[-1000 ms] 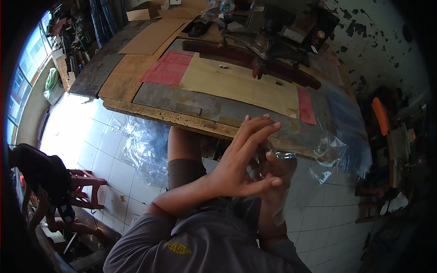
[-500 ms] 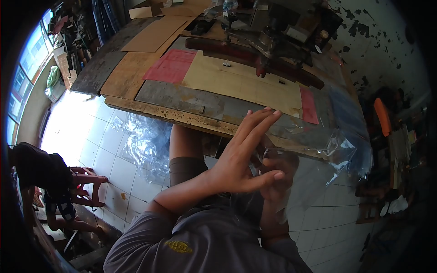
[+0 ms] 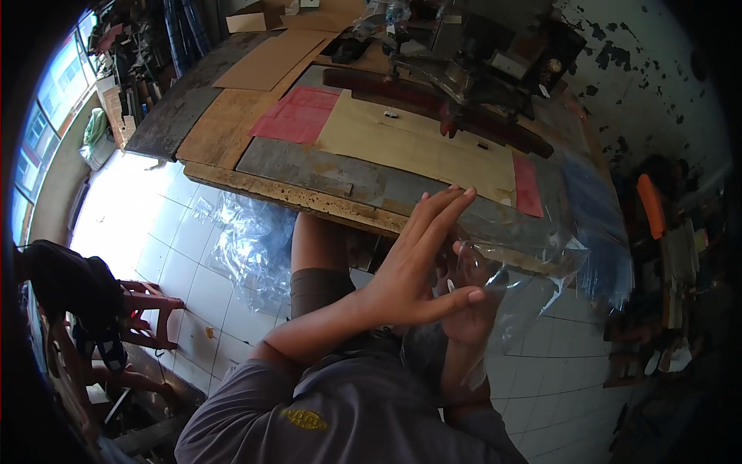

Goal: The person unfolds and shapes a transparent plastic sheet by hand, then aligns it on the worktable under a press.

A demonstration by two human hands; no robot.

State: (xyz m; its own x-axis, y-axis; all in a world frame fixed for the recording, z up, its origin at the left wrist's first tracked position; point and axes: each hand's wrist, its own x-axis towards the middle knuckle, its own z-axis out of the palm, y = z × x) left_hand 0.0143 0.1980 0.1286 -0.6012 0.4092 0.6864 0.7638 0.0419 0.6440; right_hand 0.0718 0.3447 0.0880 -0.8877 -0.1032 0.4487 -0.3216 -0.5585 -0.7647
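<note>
Your left hand (image 3: 406, 274) is raised in front of your body, near the front edge of the tabletop (image 3: 286, 197), with its fingers stretched out and lying close together. Its thumb stands well apart from them, so this grip is wide.

Your right hand (image 3: 468, 321) is just behind it, partly covered by your left thumb. A piece of clear plastic film (image 3: 525, 298) lies over your right hand and spreads from it toward the right side. You cannot tell from this view whether that hand is inside the film or behind it, or how tight its grip is. The film's far corner reaches up near a bluish stack of plastic sheets (image 3: 603, 240), which hangs over the tabletop's right end.

Ahead of you, a yellow sheet (image 3: 410, 143) lies on the tabletop with a red panel (image 3: 294, 114) at its left end and a narrower one at its right. A long dark red bar (image 3: 386, 85) extends above the sheet's far side. Crumpled clear plastic (image 3: 251, 251) shows below the edge, to the left of your leg.
</note>
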